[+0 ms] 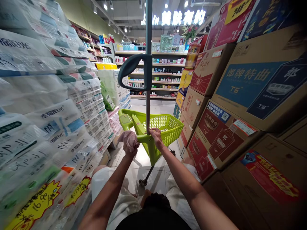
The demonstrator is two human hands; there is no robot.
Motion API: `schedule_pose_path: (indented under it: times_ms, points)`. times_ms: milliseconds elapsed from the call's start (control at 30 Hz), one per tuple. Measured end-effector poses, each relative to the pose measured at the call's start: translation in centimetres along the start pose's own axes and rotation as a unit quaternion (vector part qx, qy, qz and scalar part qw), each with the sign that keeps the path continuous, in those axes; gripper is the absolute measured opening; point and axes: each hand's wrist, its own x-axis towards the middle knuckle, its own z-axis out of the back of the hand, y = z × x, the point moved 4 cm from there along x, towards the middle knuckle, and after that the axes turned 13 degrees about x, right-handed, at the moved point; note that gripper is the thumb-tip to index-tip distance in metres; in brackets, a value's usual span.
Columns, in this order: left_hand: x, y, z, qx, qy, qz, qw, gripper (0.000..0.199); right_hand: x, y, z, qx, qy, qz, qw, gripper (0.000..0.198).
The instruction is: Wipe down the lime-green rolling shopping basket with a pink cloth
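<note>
A green shopping cart [171, 132] stands right in front of me, its perforated basket facing away. From its near rim rises a grey upright pole [148, 110] with a dark looped handle [134, 72]. My left hand [130, 152] is closed round a crumpled pinkish cloth [130, 139], held against the left end of the near rim. At the foot of the pole, my right hand [157, 138] is closed on the cart's rim, fingers touching the pole; part of its grip is hidden. Below, one caster [143, 182] shows on the floor.
Stacked plastic-wrapped paper packs [55, 118] with yellow price tags line the left side. Piled cardboard cartons [259, 76] wall in the right, close to the cart. Ahead, tiled floor [155, 102] leads to shelves [165, 64] of small packaged goods. My knees flank the cart's base.
</note>
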Motion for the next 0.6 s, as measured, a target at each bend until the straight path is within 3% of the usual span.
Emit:
schedule_pose_path:
  times_ms: [67,100,167,233,300,400,500,600]
  points:
    - [1.9,0.3,0.9,-0.015,-0.053,-0.077,0.996,0.051,0.1,-0.3,0.6,0.006,-0.001,-0.003,1.000,0.065]
    - [2.8,0.5,1.2,-0.021,-0.047,-0.107,0.993,0.049,0.2,-0.4,0.8,0.010,-0.001,-0.002,1.000,0.066]
    - [4.1,0.9,1.5,-0.026,0.015,-0.127,0.991,0.049,0.5,-0.6,1.1,0.017,0.001,-0.001,1.000,0.067]
    - [4.5,1.2,1.4,-0.023,0.066,-0.097,0.993,0.055,0.8,-0.8,1.2,0.020,-0.001,-0.006,1.000,0.067]
    - [3.9,1.2,0.8,-0.021,0.071,-0.017,0.997,0.059,1.2,-0.9,1.1,0.019,-0.009,-0.012,1.000,0.067]
    - [1.3,0.5,-0.8,-0.049,0.027,0.173,0.983,0.061,1.5,-1.1,0.9,0.030,-0.023,-0.011,0.999,0.065]
    - [-1.2,-0.6,-2.6,-0.132,-0.014,0.335,0.933,0.061,1.2,-1.3,0.8,0.071,-0.026,0.006,0.997,0.064]
    - [-1.3,-0.6,-3.5,-0.198,-0.043,0.417,0.886,0.059,0.6,-1.3,1.1,0.106,-0.023,0.029,0.994,0.064]
